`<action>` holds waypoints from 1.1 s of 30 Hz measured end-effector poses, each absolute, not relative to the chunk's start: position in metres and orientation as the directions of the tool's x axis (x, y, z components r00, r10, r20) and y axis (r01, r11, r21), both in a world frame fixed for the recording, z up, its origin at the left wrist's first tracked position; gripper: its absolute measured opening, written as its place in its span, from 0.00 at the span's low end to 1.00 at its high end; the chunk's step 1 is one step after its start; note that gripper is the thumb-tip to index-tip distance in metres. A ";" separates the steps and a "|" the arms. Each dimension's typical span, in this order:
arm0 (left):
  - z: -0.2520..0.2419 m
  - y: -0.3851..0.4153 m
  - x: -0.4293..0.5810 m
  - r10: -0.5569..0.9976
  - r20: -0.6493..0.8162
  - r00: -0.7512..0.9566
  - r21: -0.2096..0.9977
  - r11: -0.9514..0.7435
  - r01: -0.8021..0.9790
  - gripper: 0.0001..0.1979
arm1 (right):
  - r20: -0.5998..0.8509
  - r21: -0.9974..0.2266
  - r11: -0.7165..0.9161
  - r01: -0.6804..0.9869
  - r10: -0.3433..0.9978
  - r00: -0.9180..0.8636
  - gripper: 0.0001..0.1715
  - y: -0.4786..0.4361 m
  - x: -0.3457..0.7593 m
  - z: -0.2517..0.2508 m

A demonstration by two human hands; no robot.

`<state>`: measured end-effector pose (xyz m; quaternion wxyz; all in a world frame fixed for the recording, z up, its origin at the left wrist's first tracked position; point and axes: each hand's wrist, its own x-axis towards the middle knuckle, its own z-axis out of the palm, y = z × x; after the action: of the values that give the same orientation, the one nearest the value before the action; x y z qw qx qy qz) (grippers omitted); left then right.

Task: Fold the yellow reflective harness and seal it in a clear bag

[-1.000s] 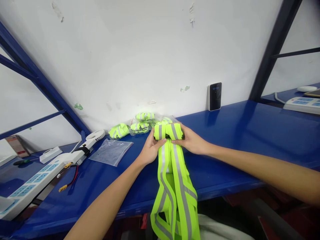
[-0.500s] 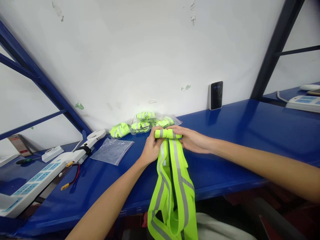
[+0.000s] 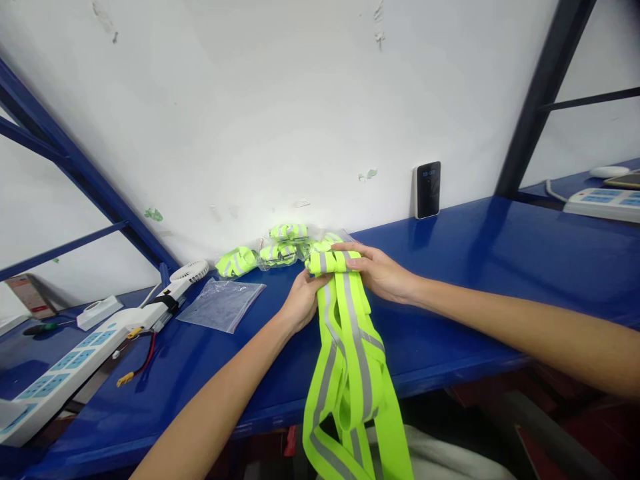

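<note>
Our left hand (image 3: pixel 303 297) and right hand (image 3: pixel 379 271) pinched the rolled top of the reflective vest (image 3: pixel 350 347); most hung unrolled over the surface (image 3: pixel 475 300) front edge.

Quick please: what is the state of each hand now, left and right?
Left hand: closed on the rolled end of the reflective vest.
Right hand: closed on the same rolled end, fingers over its top.

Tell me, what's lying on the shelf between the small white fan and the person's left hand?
In the head view, a clear plastic zip bag lies flat between the white fan and the left hand.
</note>
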<state>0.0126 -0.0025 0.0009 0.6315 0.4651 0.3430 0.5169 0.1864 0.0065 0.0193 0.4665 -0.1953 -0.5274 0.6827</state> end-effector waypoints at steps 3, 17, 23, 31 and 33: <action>0.002 -0.005 0.015 0.961 -0.035 0.274 0.944 0.122 -0.306 0.15 | 0.251 -0.916 0.048 -0.397 0.841 -0.479 0.24 0.008 0.188 0.019; 0.004 -0.011 0.009 0.902 -0.009 0.432 0.908 0.188 -0.375 0.21 | 0.336 -0.941 0.281 -0.188 0.834 -0.437 0.30 0.012 0.192 0.017; 0.005 -0.012 0.009 0.901 -0.049 0.431 0.943 0.184 -0.276 0.21 | 0.346 -0.938 0.300 -0.173 0.828 -0.441 0.31 0.009 0.192 0.016; 0.008 -0.017 0.014 0.933 -0.057 0.357 0.970 0.135 -0.200 0.25 | 0.388 -0.921 0.326 -0.216 0.825 -0.411 0.31 0.001 0.187 0.019; 0.007 -0.016 0.013 0.939 -0.040 0.341 0.978 0.106 -0.177 0.25 | 0.407 -0.913 0.343 -0.222 0.811 -0.421 0.31 0.000 0.186 0.019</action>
<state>0.0131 -0.0162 0.0070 0.6421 0.5080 0.3750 0.4348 0.1864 0.0002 0.0189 0.4893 -0.2239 -0.6572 0.5277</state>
